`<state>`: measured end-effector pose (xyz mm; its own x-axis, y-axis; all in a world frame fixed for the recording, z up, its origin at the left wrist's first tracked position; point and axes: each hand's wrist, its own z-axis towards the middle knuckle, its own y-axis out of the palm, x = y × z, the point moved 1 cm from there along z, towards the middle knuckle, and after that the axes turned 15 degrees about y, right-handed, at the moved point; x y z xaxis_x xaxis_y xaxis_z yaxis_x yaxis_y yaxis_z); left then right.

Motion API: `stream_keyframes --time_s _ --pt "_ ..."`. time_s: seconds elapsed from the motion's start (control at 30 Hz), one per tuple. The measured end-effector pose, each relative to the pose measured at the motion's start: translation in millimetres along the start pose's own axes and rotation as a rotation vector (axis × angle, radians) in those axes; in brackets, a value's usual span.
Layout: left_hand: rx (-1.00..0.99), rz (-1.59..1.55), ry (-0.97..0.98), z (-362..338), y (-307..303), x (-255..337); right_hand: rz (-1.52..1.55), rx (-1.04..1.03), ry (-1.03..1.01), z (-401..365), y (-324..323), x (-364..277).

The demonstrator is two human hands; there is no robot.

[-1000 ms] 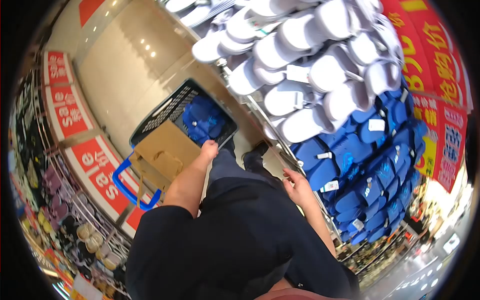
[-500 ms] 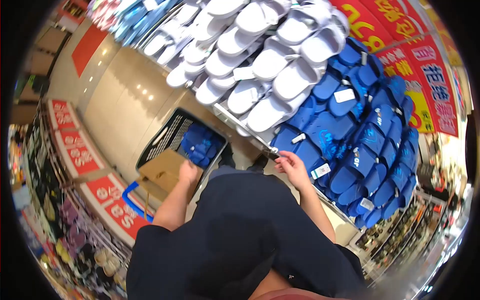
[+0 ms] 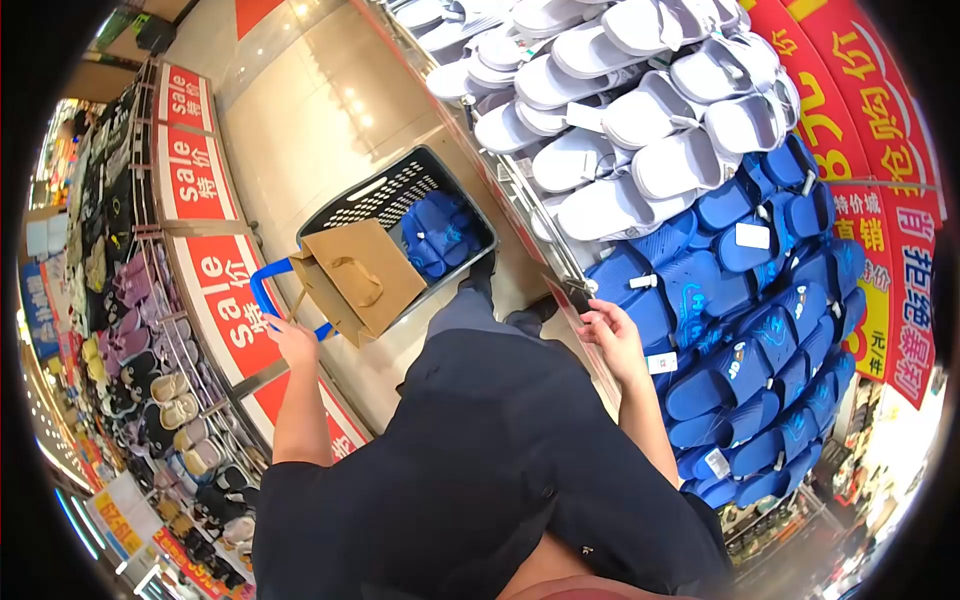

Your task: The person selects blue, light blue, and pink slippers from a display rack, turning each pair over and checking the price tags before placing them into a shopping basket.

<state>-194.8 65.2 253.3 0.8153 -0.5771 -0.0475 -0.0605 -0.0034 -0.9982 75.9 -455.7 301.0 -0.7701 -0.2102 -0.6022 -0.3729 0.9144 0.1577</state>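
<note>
My left hand (image 3: 293, 342) lies over the blue handle (image 3: 262, 295) of a black shopping basket (image 3: 345, 195), thumb and a finger apart; its grip is partly hidden. Inside the basket sit blue slippers (image 3: 437, 235). A brown paper bag (image 3: 365, 275) with a looped handle leans across the near side. On the other side, my right hand (image 3: 615, 338) has curled fingers beside the metal rack edge (image 3: 545, 265) and a small dark piece (image 3: 577, 297) there. What the fingertips pinch, if anything, is too small to make out. Tagged blue slides (image 3: 715, 375) hang right beside that hand.
White slides (image 3: 650, 115) fill the rack farther away. Red price signs (image 3: 880, 130) stand behind the slides. On the left, a shelf of shoes (image 3: 165, 390) is edged with red sale signs (image 3: 225, 290). A tiled floor (image 3: 310, 100) runs between the displays.
My left hand has moved off the paper bag, leftward onto the blue handle. My right hand stays by the rack edge. The view has shifted, so the basket and racks appear farther right.
</note>
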Motion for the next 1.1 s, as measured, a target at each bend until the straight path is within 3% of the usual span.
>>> stream_keyframes --time_s 0.07,0.2,0.33,0.5,0.67,0.77,0.87,1.0,1.1 --pt "0.078 -0.058 -0.061 8 11 -11 -0.064 -0.015 0.005 4 -1 -1" --pt "-0.082 -0.047 -0.183 16 5 -33 -0.126 -0.001 0.009 1 4 -4" --pt "-0.181 -0.111 -0.316 28 19 -93 -0.211 0.092 -0.032 1 11 5" --pt "-0.225 -0.219 -0.437 37 92 -211 -0.398 0.274 -0.107 -7 42 15" --pt "-0.324 -0.224 -0.579 48 112 -263 -0.538 0.350 -0.073 -1 88 25" --pt "-0.443 -0.187 -0.734 56 126 -278 -0.614 0.319 -0.113 -5 135 13" --pt "-0.529 -0.133 -0.754 60 117 -269 -0.665 0.268 -0.120 7 156 23" --pt "-0.460 -0.184 -0.544 45 115 -277 -0.734 0.269 -0.109 21 184 29" --pt "-0.664 -0.335 -0.671 51 119 -289 -0.767 0.267 -0.088 23 201 29"
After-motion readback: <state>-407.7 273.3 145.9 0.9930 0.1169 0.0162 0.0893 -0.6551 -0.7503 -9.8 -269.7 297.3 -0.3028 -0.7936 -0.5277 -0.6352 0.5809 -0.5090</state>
